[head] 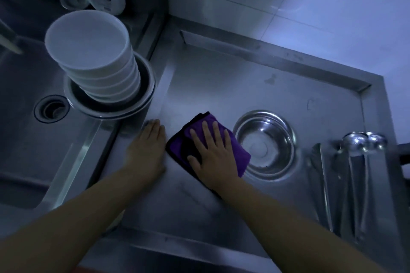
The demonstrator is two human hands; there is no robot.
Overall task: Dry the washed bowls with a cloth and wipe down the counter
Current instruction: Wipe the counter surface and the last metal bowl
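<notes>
head | right hand (pixel 213 152) flat, fingers spread, pressing purple cloth (pixel 240 157) on steel desk (pixel 221 86), just left of metal bowl (pixel 265 141) | left hand (pixel 146 150) flat, fingers together, left of cloth | white bowls (pixel 93 50) stacked far left | advice: overlapping strokes, even pressure, skirt bowl

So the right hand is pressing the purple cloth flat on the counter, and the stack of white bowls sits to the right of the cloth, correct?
Not quite. In the head view the right hand does press the purple cloth flat on the counter, but the stack of white bowls sits to the left of the cloth.
</notes>
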